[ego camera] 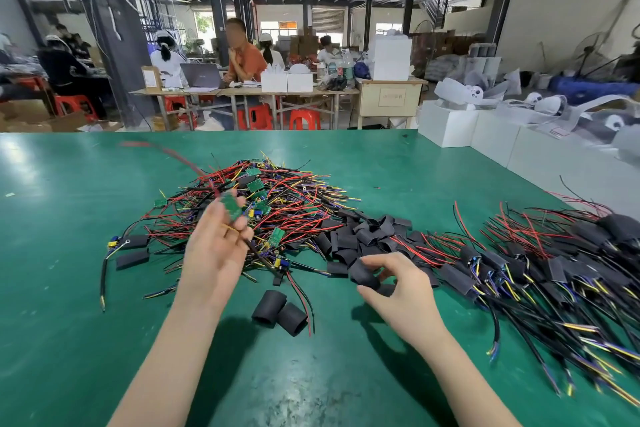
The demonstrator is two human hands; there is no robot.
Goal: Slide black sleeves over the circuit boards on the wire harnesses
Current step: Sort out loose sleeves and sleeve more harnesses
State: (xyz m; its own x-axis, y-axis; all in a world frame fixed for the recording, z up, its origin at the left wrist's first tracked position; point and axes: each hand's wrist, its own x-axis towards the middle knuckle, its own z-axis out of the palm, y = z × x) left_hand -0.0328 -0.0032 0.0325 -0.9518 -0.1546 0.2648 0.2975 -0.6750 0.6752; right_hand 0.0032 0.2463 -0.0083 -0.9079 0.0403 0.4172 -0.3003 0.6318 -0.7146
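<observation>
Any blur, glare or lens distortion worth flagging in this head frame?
Head view: the circuit board in the left hand is motion-blurred, with a red wire streaking above it; the green table shows soft glare near the bottom; wide-angle bending tilts the background pillars.

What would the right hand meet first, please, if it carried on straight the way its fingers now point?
Probably the heap of loose black sleeves just beyond the right hand, which already pinches one black sleeve; depth is hard to judge.

Factory assy floor: green workbench (104, 288), harness piles (270, 204), seated workers (242, 59).
</observation>
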